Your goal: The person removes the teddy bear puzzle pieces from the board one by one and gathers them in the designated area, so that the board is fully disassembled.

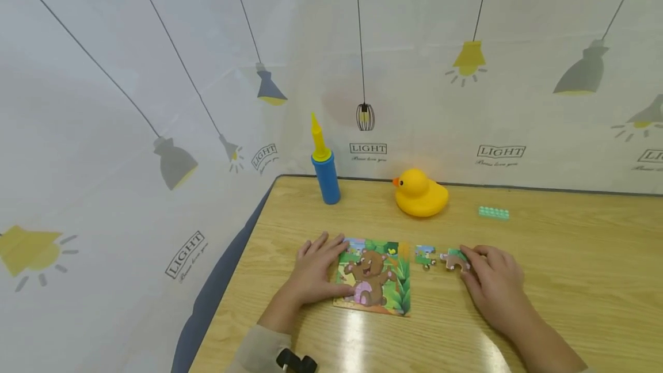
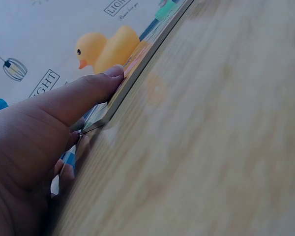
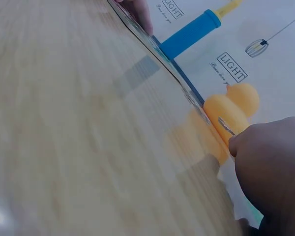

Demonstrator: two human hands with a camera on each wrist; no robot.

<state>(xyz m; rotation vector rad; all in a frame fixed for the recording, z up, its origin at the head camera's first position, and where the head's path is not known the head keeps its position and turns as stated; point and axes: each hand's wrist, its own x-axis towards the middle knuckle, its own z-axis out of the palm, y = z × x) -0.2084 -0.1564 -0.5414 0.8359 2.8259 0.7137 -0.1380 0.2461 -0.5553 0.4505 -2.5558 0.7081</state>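
In the head view, I see a bear jigsaw puzzle (image 1: 374, 272) lying flat on the wooden table (image 1: 585, 263). The left hand (image 1: 316, 272) is at its nine o'clock side, fingers spread wide over the edge. The right hand (image 1: 494, 289), over at three o'clock, pinches a jigsaw piece (image 1: 456, 260) by its far side, so that grip is narrow. Its arm comes in from five o'clock. A loose piece (image 1: 425, 254) lies at two o'clock from the puzzle, between it and the pinched one. The pinched piece looks light and stiff, and a bit shiny, so it might slip. Its knobs could bend, so I'd hold it by the wide part.

In the left wrist view, the thumb points to two o'clock and rests on top of the puzzle. The edge looks thin, like hard card. The other fingers are mostly hidden.

In the right wrist view, the back of the right hand fills four o'clock and hides most of its fingers. A thin bit of the piece pokes out toward eleven o'clock. I can't tell if it touches the table.
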